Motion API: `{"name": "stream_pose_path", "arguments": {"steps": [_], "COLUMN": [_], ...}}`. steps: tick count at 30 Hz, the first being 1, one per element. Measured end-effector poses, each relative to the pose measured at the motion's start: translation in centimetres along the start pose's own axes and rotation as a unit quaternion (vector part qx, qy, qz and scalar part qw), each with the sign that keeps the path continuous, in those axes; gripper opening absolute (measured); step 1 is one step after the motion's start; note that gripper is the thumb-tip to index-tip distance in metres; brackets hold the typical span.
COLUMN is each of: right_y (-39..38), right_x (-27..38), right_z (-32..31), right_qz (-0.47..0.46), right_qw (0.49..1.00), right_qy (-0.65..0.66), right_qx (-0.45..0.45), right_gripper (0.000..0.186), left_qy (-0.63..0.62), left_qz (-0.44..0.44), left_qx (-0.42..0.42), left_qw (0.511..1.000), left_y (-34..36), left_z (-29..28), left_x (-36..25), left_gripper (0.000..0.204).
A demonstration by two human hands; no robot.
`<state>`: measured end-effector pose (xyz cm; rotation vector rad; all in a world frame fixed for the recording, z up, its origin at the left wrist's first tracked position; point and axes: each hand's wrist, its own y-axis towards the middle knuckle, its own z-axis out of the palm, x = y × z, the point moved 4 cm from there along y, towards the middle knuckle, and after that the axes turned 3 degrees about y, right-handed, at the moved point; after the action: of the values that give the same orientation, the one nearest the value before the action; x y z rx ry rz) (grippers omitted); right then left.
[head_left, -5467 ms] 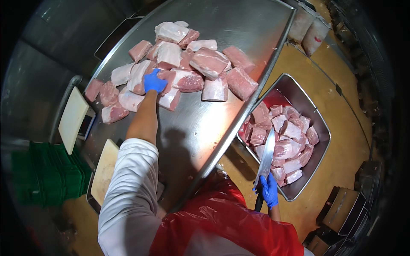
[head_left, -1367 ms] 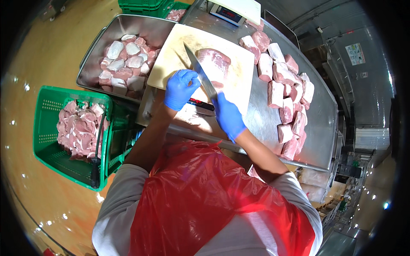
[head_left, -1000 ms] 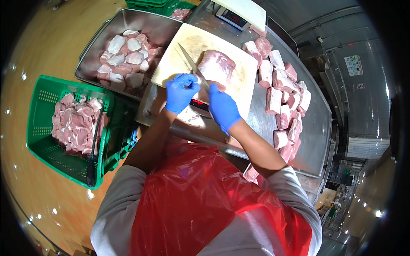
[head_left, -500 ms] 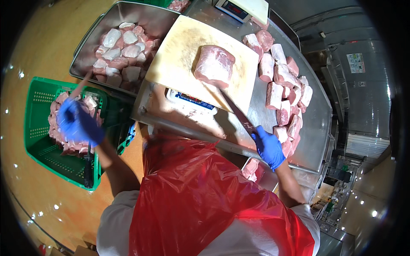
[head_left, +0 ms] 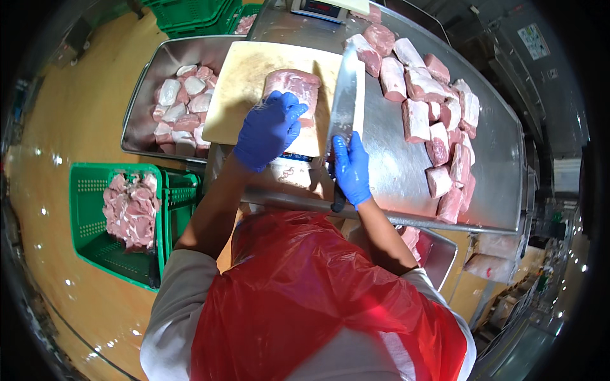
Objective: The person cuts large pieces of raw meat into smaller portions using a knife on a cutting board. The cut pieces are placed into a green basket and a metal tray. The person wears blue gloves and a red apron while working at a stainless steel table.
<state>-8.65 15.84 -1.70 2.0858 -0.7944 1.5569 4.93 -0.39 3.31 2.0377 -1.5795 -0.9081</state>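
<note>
One cutting board (head_left: 232,89) bears one meat slab (head_left: 296,86); left hand (head_left: 269,130) curls at seven o'clock, its hold I cannot tell; right hand (head_left: 352,169) grasps one knife (head_left: 344,95), three o'clock.

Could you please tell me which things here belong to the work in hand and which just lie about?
Work in hand: knife in right hand; meat slab by left hand; cutting board.
Seemingly just lying about: stacked green crates; plastic bags; wall poster.
</note>
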Motion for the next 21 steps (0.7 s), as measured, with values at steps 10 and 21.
{"name": "stream_pose_path", "arguments": {"steps": [10,21], "right_y": [2.4,-6.3], "right_x": [0.2,-4.6], "right_z": [3.8,2.1], "right_qz": [-0.032,0.013], "right_qw": [0.999,0.976], "right_qy": [-0.011,-0.174], "right_qx": [-0.032,0.132], "right_gripper": [0.032,0.039], "left_qy": [0.095,0.063], "left_qz": [0.02,0.004], "left_qx": [0.144,0.081], "left_qw": [0.985,0.995], "left_y": [0.8,-0.3], "left_z": [3.1,3.2], "left_x": [1.3,3.3], "left_gripper": [0.018,0.016]}}
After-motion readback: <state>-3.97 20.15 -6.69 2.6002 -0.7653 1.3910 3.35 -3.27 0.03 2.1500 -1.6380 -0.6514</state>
